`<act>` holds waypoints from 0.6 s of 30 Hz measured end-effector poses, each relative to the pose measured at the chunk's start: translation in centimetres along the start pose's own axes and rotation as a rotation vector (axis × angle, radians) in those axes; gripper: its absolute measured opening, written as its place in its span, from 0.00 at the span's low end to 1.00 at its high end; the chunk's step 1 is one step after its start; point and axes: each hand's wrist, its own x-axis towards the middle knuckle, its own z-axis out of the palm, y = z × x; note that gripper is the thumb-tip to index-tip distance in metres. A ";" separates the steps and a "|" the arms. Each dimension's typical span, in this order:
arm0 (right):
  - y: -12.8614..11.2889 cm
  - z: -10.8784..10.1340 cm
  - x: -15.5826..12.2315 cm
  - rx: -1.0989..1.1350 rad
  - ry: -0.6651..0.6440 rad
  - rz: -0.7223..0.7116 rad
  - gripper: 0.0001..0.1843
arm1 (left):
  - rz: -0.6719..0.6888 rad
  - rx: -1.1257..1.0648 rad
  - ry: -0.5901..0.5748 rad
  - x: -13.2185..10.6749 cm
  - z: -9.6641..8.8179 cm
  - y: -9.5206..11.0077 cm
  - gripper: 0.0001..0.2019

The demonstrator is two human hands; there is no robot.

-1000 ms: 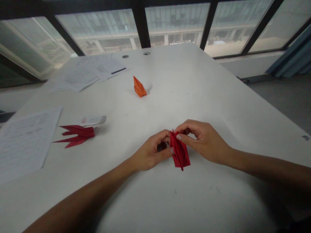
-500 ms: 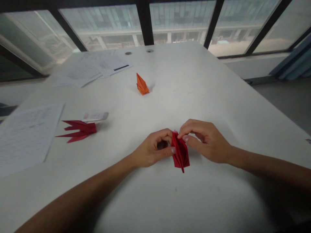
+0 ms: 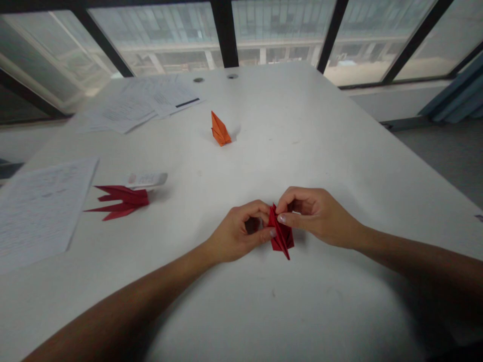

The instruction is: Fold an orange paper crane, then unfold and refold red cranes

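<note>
Between both hands is a small red origami piece [image 3: 281, 236], folded into several layers with a narrow tip pointing down toward me. My left hand [image 3: 241, 231] pinches its left side, thumb in front and fingers behind. The thumb and index finger of my right hand [image 3: 315, 216] close on its upper right edge. Some of the folds are hidden behind my fingers. Farther left lies a second red origami piece [image 3: 126, 202] with several long points spread to the left. An orange origami piece [image 3: 220, 130] stands beyond my hands.
A white eraser-like block with a printed sleeve [image 3: 147, 179] lies just behind the second red piece. A written sheet [image 3: 45, 211] rests at the left, and printed papers [image 3: 139, 105] overlap at the back left. The white table [image 3: 241, 311] reaches to the windows.
My right thumb and fingers have closed further onto the red origami piece at its upper edge. The piece has turned slightly, and its lower tip now points more to the right.
</note>
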 end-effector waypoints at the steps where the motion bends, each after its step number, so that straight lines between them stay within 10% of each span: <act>1: 0.0 -0.1 0.0 0.014 -0.014 0.011 0.05 | -0.005 0.011 0.004 0.0 0.0 -0.1 0.10; 18: -0.7 -1.5 0.5 -0.296 -0.151 -0.194 0.02 | -0.051 0.023 -0.002 0.1 0.0 0.1 0.12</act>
